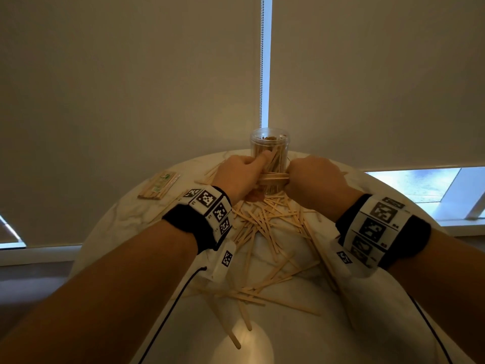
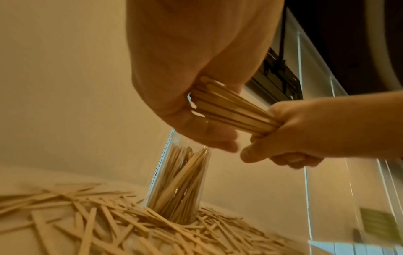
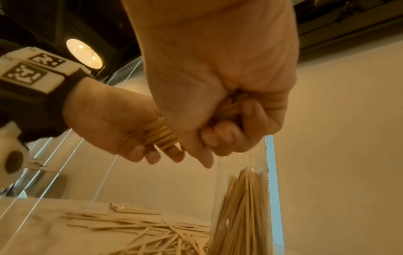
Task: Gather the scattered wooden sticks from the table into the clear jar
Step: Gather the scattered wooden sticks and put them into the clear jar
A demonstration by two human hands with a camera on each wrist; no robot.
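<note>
A clear jar (image 1: 270, 143) stands upright at the far side of the round table, holding several wooden sticks (image 2: 181, 189). In front of it both hands hold one horizontal bundle of sticks (image 1: 273, 177) above the table. My left hand (image 1: 242, 174) grips the bundle's left end (image 2: 209, 93). My right hand (image 1: 312, 179) grips the right end, fingers curled round it (image 3: 226, 138). Loose sticks (image 1: 265, 227) lie in a heap under and nearer than the hands. In the right wrist view the jar (image 3: 246, 198) stands just below the hands.
A wrapped pack of sticks (image 1: 160, 184) lies at the table's far left. The pale marble table (image 1: 126, 219) curves away on both sides. Roller blinds with a bead chain (image 1: 261, 74) hang right behind the jar. More sticks (image 1: 252, 295) trail toward the near edge.
</note>
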